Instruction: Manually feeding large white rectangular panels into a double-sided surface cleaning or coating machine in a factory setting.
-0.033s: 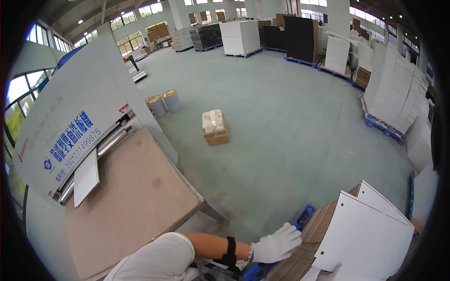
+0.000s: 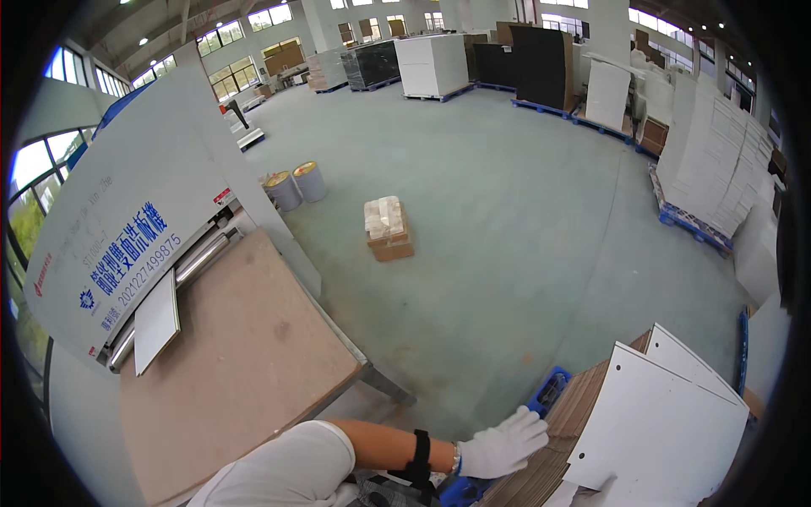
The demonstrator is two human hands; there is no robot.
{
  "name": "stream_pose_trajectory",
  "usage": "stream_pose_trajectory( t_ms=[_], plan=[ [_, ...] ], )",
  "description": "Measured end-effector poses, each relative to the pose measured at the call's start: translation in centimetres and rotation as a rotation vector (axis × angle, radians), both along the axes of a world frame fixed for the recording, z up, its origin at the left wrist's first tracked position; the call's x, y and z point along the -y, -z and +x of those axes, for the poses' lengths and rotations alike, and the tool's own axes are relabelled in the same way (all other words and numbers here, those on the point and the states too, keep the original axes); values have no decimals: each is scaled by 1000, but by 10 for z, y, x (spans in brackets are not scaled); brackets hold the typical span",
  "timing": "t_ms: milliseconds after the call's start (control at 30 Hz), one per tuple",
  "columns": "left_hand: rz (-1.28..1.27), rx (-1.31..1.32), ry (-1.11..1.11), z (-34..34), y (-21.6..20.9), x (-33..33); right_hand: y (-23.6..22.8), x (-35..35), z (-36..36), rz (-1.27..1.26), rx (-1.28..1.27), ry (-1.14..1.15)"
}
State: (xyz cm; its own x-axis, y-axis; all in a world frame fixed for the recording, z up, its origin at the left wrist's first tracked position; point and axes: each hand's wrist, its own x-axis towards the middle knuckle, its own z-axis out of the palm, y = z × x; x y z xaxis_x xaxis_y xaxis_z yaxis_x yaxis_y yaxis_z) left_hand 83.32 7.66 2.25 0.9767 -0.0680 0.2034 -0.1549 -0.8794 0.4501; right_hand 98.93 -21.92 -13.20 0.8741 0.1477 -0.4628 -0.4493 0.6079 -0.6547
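Observation:
My left hand (image 2: 498, 445), in a white glove, reaches across to the right with its fingers stretched out. Its fingertips rest at the brown side edges of a stack of boards (image 2: 576, 404), and nothing shows in its grasp. The top boards have white faces; one white panel (image 2: 667, 422) with small dark holes lies askew over another. My right hand cannot be made out at the lower edge, where white surfaces merge. At left, a narrow white board (image 2: 158, 325) sticks out from the rollers of a large white machine, over a brown-topped table (image 2: 245, 355).
A blue pallet (image 2: 551, 389) shows under the board stack. On the floor ahead stand a taped carton (image 2: 390, 241) and two drums (image 2: 310, 182). Wrapped stacks on pallets line the far side, with a tall white stack (image 2: 710, 165) at right. The table's corner juts toward my arm.
My left hand has shifted very slightly to the right along the stack's side. The boards and the machine look the same.

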Motion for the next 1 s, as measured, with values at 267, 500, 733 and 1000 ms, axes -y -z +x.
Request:
stream_pose_trajectory(
  t_ms=[267, 500, 733, 1000],
  plan=[
    [153, 122, 214, 12, 50, 39, -48, -76, -70, 169, -254, -245],
    [368, 58, 3, 12, 81, 15, -52, -113, -124, 361, -346, -351],
    [314, 74, 21, 14, 40, 5, -65, -115, -123, 69, -247, -409],
    [379, 188, 162, 44, -84, 1, -47, -141, -103, 71, -219, -386]
  ],
)
